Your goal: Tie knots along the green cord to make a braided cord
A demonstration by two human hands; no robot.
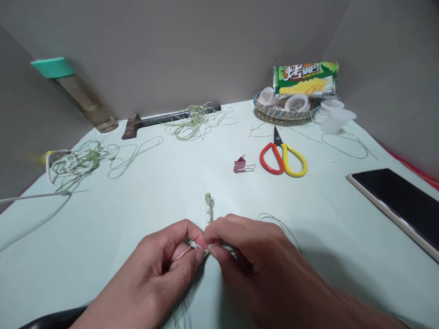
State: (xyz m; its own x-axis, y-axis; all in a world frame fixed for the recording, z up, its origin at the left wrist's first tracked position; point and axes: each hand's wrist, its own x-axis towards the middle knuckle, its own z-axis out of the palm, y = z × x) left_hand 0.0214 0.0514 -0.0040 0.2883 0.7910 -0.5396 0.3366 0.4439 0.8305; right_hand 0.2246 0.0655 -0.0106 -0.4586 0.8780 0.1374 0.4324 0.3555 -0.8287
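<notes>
My left hand (168,265) is closed, its thumb and forefinger pinching thin pale cord (183,252) at the near end of a small braided piece. My right hand (247,256) meets it fingertip to fingertip, also pinching the cord. The braided piece (208,208), green and white with a looped tip, points away from me just beyond my fingers. Its lower part is hidden by my hands. Loose green strands (181,313) trail below my left hand, and another strand (286,226) curves out behind the right.
Beyond my hands lie a pink binder clip (240,163) and red-and-yellow scissors (284,157). A hammer (154,119), tangled cord (194,123), a bottle (82,98) and a basket (284,114) with cups and a snack packet (306,80) line the back. A phone (398,196) lies right; more cord (85,160) left.
</notes>
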